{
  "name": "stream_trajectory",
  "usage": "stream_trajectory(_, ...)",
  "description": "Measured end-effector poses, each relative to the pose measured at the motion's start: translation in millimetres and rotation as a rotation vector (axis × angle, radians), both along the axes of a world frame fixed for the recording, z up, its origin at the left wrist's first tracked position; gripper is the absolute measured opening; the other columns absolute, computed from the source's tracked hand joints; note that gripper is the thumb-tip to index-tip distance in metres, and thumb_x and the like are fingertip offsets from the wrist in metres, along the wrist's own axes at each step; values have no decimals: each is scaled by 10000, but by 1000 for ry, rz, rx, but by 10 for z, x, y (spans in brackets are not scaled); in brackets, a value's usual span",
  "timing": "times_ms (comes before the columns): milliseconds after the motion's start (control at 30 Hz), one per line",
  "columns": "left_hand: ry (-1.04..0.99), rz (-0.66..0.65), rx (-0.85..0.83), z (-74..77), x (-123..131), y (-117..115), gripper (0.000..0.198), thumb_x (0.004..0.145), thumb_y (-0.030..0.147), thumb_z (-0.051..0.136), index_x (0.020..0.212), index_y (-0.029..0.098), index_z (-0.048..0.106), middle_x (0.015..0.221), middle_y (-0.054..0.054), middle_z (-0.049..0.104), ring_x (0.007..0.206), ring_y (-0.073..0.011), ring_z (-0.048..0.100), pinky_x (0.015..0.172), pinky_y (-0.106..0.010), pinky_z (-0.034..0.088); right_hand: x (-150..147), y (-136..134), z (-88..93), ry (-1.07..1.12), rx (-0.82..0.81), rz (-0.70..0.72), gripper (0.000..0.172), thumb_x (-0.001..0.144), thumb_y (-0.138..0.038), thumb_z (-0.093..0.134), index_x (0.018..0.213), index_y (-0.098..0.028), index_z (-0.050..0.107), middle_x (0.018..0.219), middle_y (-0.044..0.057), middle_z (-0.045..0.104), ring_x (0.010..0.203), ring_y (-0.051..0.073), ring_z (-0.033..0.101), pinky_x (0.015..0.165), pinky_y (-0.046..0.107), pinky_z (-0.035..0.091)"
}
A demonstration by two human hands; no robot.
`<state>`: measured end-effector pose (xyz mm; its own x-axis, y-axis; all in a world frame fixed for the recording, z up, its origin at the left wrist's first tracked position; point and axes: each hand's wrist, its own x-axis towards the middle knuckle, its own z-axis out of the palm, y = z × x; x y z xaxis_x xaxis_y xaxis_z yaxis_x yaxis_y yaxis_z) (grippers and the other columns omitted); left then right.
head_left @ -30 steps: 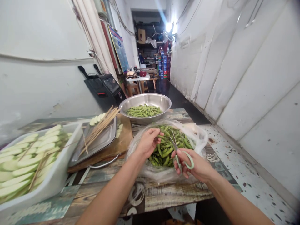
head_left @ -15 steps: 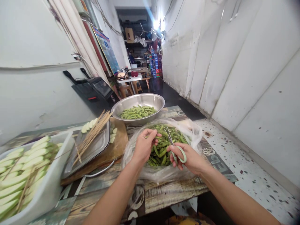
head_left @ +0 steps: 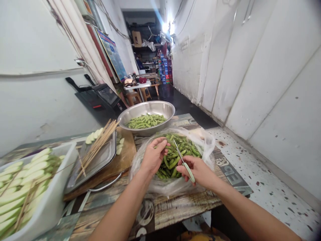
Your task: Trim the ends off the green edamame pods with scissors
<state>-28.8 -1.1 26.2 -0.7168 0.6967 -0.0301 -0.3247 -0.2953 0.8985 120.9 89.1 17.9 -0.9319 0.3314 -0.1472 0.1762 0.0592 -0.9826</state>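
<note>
My left hand (head_left: 154, 154) is closed in a pinch over the left side of a clear plastic bag (head_left: 140, 167). A bit of green edamame pod shows between its thumb and fingers, mostly hidden by them. In my right hand (head_left: 197, 170) is a pair of scissors with pale green handles (head_left: 188, 172). Their blades point up and left toward the left fingertips, a short gap away, and look closed. Many green edamame pods (head_left: 173, 162) fill the open bag beneath both hands.
Behind the bag stands a steel bowl (head_left: 170, 115) holding more pods. To the left are a wooden board (head_left: 125, 157), a metal tray (head_left: 110, 150) with bamboo skewers (head_left: 99, 144), and a white bin (head_left: 60, 177) of sliced pale green vegetable. The patterned table (head_left: 117, 207) ends at the right near a speckled floor.
The scissors have turned edge-on and their blades have come together. My left hand keeps its pinch almost in place. The whole view has shifted slightly.
</note>
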Motion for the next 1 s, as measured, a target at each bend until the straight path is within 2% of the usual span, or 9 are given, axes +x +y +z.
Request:
stream_trajectory(233,-113,-41,25,-18,21,16,277,591,179,779,835,110,667,700,7,580,569,-36,473,527,-158,372,-4,7,-109,10,251,-30,271,734,-445,657,805,-196,576,538,-25,504,476,118,464,427,213,336)
stream_trajectory(333,-4,-29,-6,-39,51,16,280,602,202,774,853,130,674,747,4,597,610,-48,498,568,-164,394,-4,17,-158,37,317,-51,252,744,-434,649,803,-198,583,540,-26,503,485,119,447,459,222,330)
stream_trajectory(433,198,44,-123,-56,77,13,308,611,255,765,890,159,677,817,-13,633,672,-86,546,590,-179,416,-7,29,-180,32,352,-53,246,755,-436,636,795,-199,585,538,-24,501,487,123,444,467,227,324)
stream_trajectory(533,337,71,-237,-65,79,9,327,631,302,744,927,173,692,855,-28,663,700,-110,570,602,-193,432,-6,29,-178,32,337,-51,240,760,-432,633,798,-202,578,543,-22,504,493,124,453,467,225,332)
stream_trajectory(600,380,78,-256,-65,68,6,318,643,305,734,934,179,703,874,-30,677,721,-119,583,639,-206,450,1,21,-158,37,301,-47,246,751,-431,645,798,-199,577,547,-22,501,497,120,452,460,218,340)
stream_trajectory(733,437,139,-273,-33,41,-10,272,660,287,719,909,179,727,873,-37,703,723,-141,607,677,-241,471,22,31,-52,1,136,-26,308,741,-482,638,829,-195,567,572,-20,492,497,117,466,399,199,357)
stream_trajectory(800,471,149,-272,-4,34,-23,231,663,262,717,878,179,739,875,-48,714,789,-165,625,750,-262,474,28,70,17,-21,65,-21,341,743,-508,622,861,-194,558,612,-12,504,515,124,493,361,193,369)
stream_trajectory(900,573,125,-264,30,31,-44,174,674,230,708,839,196,752,913,-59,720,891,-189,629,878,-290,443,26,163,96,-21,73,-3,362,735,-513,628,878,-187,565,627,-8,503,542,130,511,341,186,387)
stream_trajectory(1000,699,88,-267,38,27,-58,165,708,227,678,854,224,754,927,-52,719,898,-196,629,909,-311,431,10,248,131,-35,123,27,365,732,-516,633,868,-182,576,575,-18,487,525,127,505,337,179,387)
